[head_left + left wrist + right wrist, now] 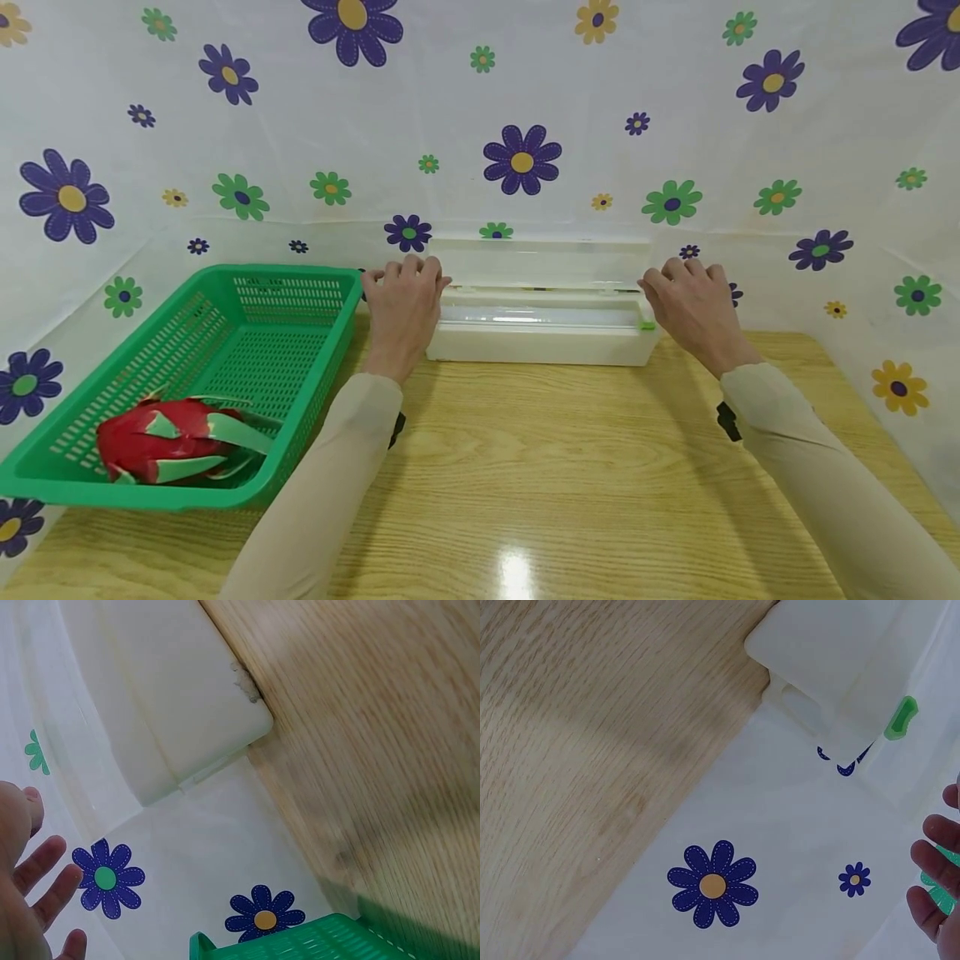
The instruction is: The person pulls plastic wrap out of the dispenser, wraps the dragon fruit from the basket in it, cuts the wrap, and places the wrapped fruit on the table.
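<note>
A long white cling-film dispenser box (pixel 537 344) stands at the back of the table, its lid (pixel 540 263) raised. A clear roll of film (pixel 536 315) lies inside, with a small green piece (pixel 646 323) at the right end. My left hand (pixel 405 312) is at the left end of the lid; in the left wrist view its fingers (pixel 49 904) are spread and relaxed. At the lid's right end is my right hand (pixel 693 312), fingers (pixel 935 868) loosely bent in the right wrist view. Whether either thumb touches the lid cannot be made out.
A green plastic basket (pixel 288 417) stands at the left, close to my left forearm. One red dragon fruit (pixel 161 437) with green scales lies in it. The wooden table (pixel 555 467) reaches toward me, and a flowered white sheet (pixel 570 100) hangs behind the dispenser.
</note>
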The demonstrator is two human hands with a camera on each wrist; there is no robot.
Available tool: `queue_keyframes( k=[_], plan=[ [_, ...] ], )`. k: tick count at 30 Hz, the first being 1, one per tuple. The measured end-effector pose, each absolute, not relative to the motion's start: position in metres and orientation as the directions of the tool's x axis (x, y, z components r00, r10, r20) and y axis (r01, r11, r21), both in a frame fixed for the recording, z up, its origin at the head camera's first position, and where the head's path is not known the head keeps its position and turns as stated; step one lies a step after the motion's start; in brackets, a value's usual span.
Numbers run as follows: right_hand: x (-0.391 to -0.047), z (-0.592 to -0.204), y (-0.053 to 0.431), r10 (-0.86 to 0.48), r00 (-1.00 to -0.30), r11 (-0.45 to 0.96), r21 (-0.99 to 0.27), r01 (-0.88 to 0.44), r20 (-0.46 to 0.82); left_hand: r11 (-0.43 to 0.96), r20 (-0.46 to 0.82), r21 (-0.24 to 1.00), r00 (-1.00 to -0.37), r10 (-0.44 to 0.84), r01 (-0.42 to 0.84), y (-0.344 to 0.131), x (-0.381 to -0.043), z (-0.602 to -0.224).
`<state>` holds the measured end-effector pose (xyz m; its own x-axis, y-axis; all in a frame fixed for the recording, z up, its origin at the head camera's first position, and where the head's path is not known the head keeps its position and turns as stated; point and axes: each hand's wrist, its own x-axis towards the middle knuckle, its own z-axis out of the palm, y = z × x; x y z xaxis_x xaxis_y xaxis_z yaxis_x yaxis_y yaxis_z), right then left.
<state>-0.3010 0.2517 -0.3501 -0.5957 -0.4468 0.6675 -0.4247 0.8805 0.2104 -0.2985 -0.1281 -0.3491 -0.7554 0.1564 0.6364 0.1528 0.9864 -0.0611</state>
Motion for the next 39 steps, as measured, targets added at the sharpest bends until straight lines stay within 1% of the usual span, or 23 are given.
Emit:
queue_keyframes(
  k=[7, 11, 14, 19, 24, 29, 35, 39],
  plan=[
    [-0.302, -0.347, 0.251, -0.453, -0.564, 0.874, 0.218, -0.435, 0.69, 0.982, 0.656, -0.017, -0.739, 0.155, 0.19, -0.128, -0.3, -0.347],
    [-0.302, -0.345, 0.252, -0.455, -0.549, 0.872, 0.224, -0.436, 0.701, 0.981, 0.669, -0.043, -0.724, 0.168, 0.187, -0.128, -0.301, -0.344],
    [-0.303, -0.344, 0.254, -0.456, -0.557, 0.873, 0.228, -0.431, 0.694, 0.983, 0.667, -0.076, -0.724, 0.176, 0.169, -0.127, -0.302, -0.34],
    [-0.304, -0.341, 0.254, -0.458, -0.575, 0.875, 0.232, -0.424, 0.678, 0.98, 0.63, -0.101, -0.752, 0.197, 0.171, -0.128, -0.302, -0.334],
    [-0.303, -0.339, 0.254, -0.466, -0.56, 0.869, 0.236, -0.434, 0.685, 0.962, 0.552, -0.121, -0.789, 0.269, 0.244, -0.132, -0.302, -0.322],
    [-0.301, -0.332, 0.257, -0.459, -0.549, 0.872, 0.237, -0.428, 0.699, 0.935, 0.502, -0.174, -0.788, 0.355, 0.31, -0.135, -0.304, -0.309],
    [-0.298, -0.326, 0.254, -0.469, -0.569, 0.865, 0.22, -0.452, 0.676, 0.9, 0.459, -0.291, -0.778, 0.429, 0.325, -0.143, -0.306, -0.302],
    [-0.298, -0.323, 0.253, -0.456, -0.6, 0.867, 0.174, -0.467, 0.658, 0.879, 0.445, -0.346, -0.767, 0.463, 0.329, -0.148, -0.307, -0.303]
  ],
)
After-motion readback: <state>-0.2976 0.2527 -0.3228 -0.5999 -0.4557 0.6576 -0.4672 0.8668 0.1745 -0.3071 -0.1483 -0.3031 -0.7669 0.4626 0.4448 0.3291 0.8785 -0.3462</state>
